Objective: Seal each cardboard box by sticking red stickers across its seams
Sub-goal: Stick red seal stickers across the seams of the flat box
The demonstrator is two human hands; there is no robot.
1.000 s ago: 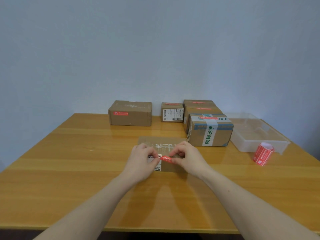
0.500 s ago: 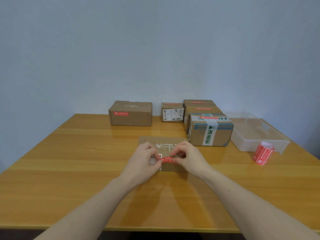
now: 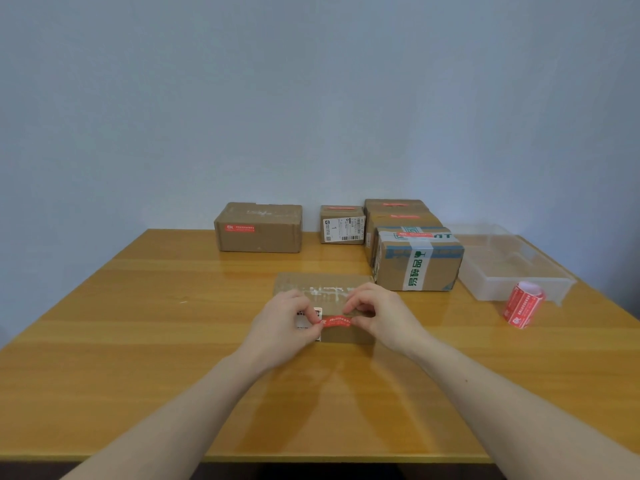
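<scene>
While six cardboard boxes (image 3: 258,227) sat on one wooden table (image 3: 138,341), both hands pinched one red sticker (image 3: 336,321) against the nearest box (image 3: 322,289): left hand (image 3: 284,327), right hand (image 3: 381,317). One sticker roll (image 3: 522,305) stood right.

Glossy wooden tabletop (image 3: 138,341); matt brown cardboard boxes (image 3: 258,233); clear plastic tray (image 3: 519,289); shiny red sticker roll (image 3: 521,308).
</scene>
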